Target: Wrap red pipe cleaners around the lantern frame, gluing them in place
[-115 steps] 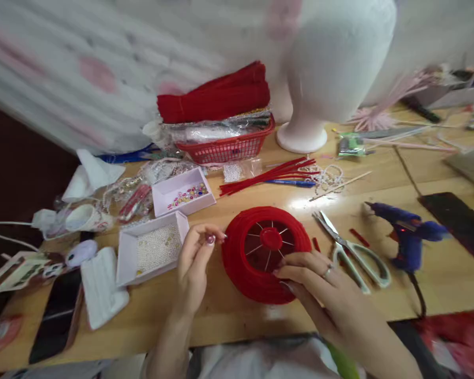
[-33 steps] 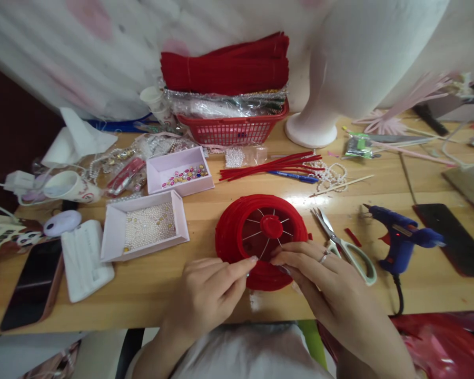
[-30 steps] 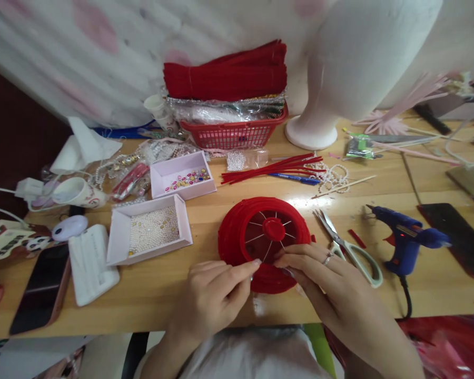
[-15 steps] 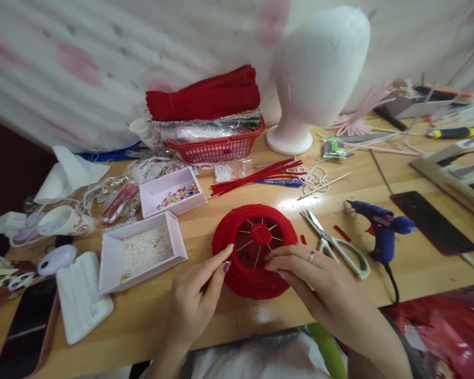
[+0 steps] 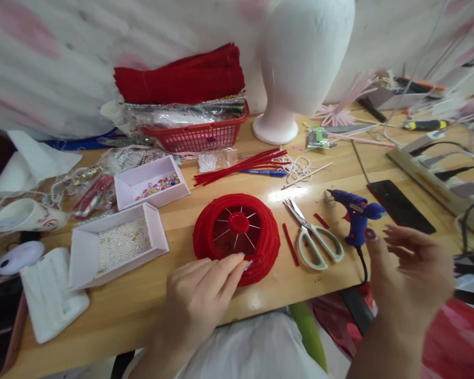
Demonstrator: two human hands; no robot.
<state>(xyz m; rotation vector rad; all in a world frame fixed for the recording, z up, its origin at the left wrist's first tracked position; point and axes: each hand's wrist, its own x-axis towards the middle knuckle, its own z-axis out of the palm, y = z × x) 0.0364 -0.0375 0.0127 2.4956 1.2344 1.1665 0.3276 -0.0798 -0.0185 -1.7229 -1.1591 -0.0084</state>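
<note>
A round, domed frame wound with red fuzzy strips (image 5: 237,205) rests on the table, with pale spokes running to a red disc at its middle. My left hand (image 5: 205,289) is closed at its near edge, fingertips pinched on the red rim. To the right, my right hand (image 5: 413,273) is raised beside a blue glue gun (image 5: 357,213), fingers apart and nothing visible in them. Scissors with pale green handles (image 5: 312,237) lie between the frame and the glue gun. A short red strip (image 5: 290,245) lies left of the scissors.
Two white boxes hold beads (image 5: 77,263) and coloured gems (image 5: 122,192). Behind are a red basket (image 5: 197,137) of craft supplies, red stems (image 5: 240,167) and a white foam head (image 5: 304,58). A black phone (image 5: 401,205) and a power strip (image 5: 418,179) are at right.
My right hand has left the red frame and moved right, towards the glue gun. My left hand has shifted to the frame's near rim. The camera view has turned slightly right.
</note>
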